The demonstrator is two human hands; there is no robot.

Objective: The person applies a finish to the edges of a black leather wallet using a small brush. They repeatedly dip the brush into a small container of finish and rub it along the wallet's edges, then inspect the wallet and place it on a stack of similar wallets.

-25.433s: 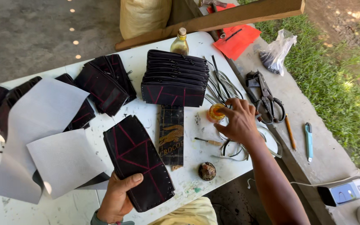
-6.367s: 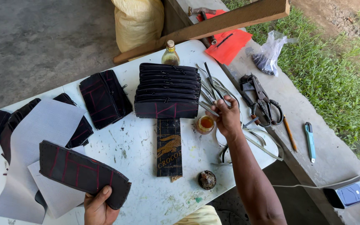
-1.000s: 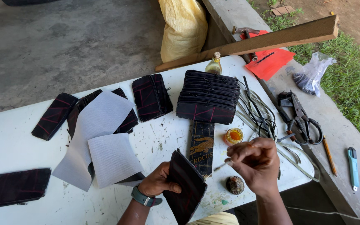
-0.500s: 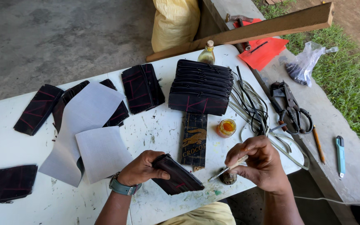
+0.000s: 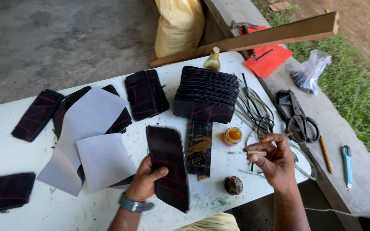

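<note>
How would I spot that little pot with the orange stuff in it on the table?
Start at the tall stack of dark pieces on the white table. Just below its right corner, beside the bundle of straps and above the right hand, sits a small round jar. It is the only bright orange thing there, open at the top.

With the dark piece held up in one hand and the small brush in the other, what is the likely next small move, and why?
Probably dipping the brush into the small open jar: the right hand holds it just beside the jar, while the left hand holds the dark piece.
</note>
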